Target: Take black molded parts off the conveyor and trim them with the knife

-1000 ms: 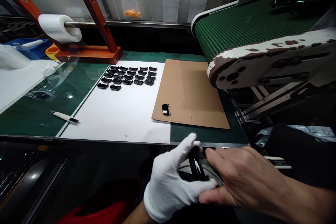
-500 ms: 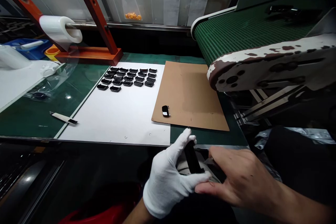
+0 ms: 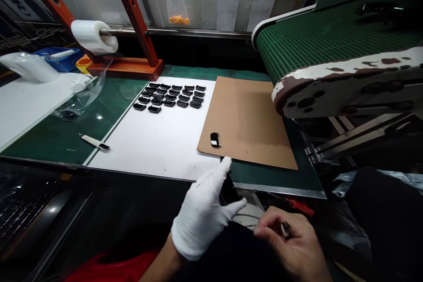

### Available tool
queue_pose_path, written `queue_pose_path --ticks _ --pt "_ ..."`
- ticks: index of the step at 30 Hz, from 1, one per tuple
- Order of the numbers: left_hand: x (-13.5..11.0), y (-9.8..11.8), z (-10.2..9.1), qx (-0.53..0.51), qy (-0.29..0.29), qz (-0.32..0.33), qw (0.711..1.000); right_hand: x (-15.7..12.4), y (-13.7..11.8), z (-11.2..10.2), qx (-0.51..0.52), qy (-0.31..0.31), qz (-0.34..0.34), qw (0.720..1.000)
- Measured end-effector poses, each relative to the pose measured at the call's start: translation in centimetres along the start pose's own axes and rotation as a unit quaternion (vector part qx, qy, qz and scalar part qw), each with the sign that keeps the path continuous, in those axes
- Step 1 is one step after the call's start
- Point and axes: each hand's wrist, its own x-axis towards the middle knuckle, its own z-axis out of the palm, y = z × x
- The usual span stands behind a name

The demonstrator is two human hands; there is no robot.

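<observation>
While the white-gloved left hand [image 3: 201, 216] pinches a small black plastic part [image 3: 227, 190] between thumb and fingers just below the front edge of the green work table [image 3: 274, 176], the bare right hand [image 3: 292, 246] has drawn back from that part since a second ago. It is now closed on a small metal-tipped tool [image 3: 284, 228]. Judged from this, the two-handed handling has ended. A similar black piece [image 3: 214, 139] lies on the brown cardboard sheet [image 3: 247, 119]; rows of black parts [image 3: 170, 97] sit on the white paper sheet [image 3: 158, 141].
</observation>
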Motion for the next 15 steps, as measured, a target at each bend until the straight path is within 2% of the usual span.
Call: queue_pose_path --ticks 3,5,11,15 --pt "0.0 -0.4 -0.4 0.017 0.007 0.018 1.0 0.4 1.2 0.9 0.009 0.012 0.059 0.998" --pt "-0.1 -0.3 -0.5 0.016 0.01 0.028 0.999 0.7 1.5 1.6 0.024 0.004 0.071 0.997" --pt "-0.6 -0.1 -0.6 0.019 -0.002 0.038 0.999 1.4 0.7 2.1 0.023 -0.064 0.009 0.998" --pt "-0.9 -2.0 -1.3 0.055 -0.015 0.028 0.998 1.2 1.6 2.7 -0.004 -0.103 0.022 0.994"
